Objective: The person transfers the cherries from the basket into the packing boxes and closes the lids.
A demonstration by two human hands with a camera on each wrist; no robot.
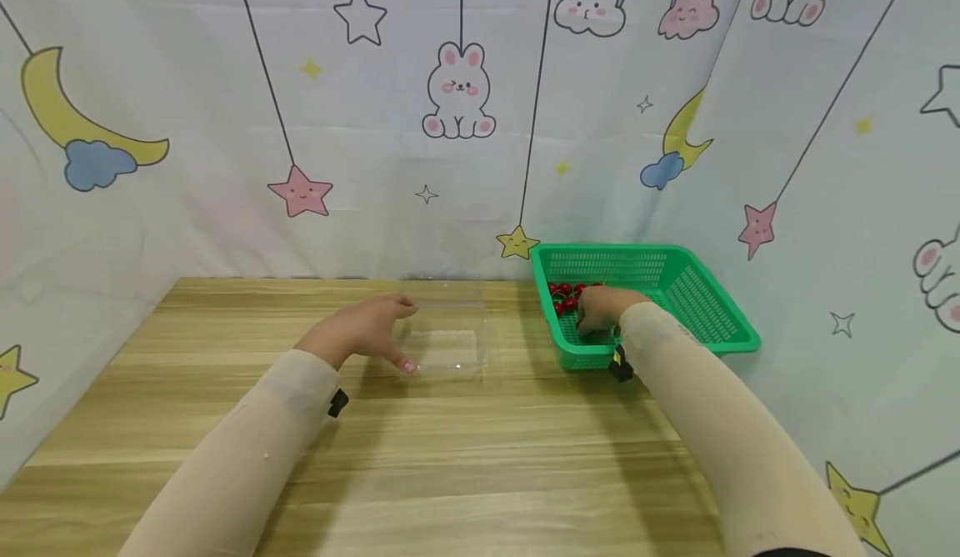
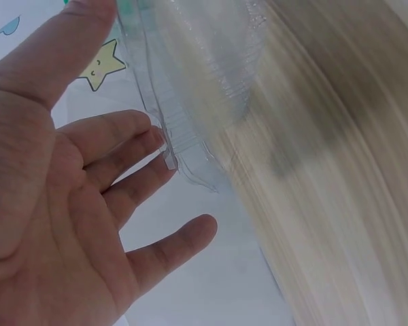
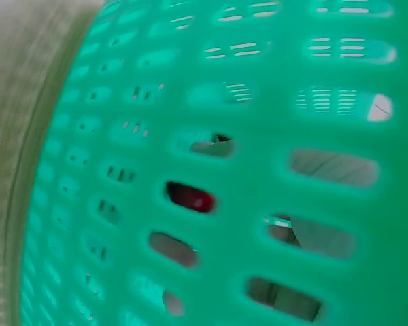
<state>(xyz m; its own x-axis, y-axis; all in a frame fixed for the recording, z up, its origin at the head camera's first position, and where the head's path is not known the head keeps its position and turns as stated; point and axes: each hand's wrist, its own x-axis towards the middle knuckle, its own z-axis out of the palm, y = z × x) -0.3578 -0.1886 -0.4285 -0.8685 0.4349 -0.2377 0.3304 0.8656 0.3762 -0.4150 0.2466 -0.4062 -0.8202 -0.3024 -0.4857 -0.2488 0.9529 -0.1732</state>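
Head view: one green basket (image 1: 727, 345) on one wooden table (image 1: 450, 474), taken as the reference. Red cherries (image 1: 565, 288) sit inside at the basket's left end; at least five in sight, exact count blocked by the right hand (image 1: 600, 308). That hand reaches over the basket's near wall, fingers down among the cherries. Fingertips hidden, so can't tell if it pinches one. One clear plastic container (image 1: 446, 348) stands left of the basket, well apart. Left hand (image 1: 363, 328) is on the container's far side from the basket, thumb and fingers spread, grip slack. Two pale sleeves (image 1: 247, 432), two black wrist devices (image 1: 338, 402); the one by the basket's near wall has a yellow patch, too small to tell if it's writing. Printed cloth (image 1: 360, 123) behind the basket: four rabbits (three cut by frame), one rainbow, two moons, two pink stars, three smiling yellow stars.

Left wrist view: four fingers and thumb in sight, fingertips at the container's edge, not wrapped round it. One yellow star print behind.

Right wrist view: basket's slotted wall (image 3: 265, 136) fills most of it. One red spot, skin and sleeve show through the slots; grip can't be told.
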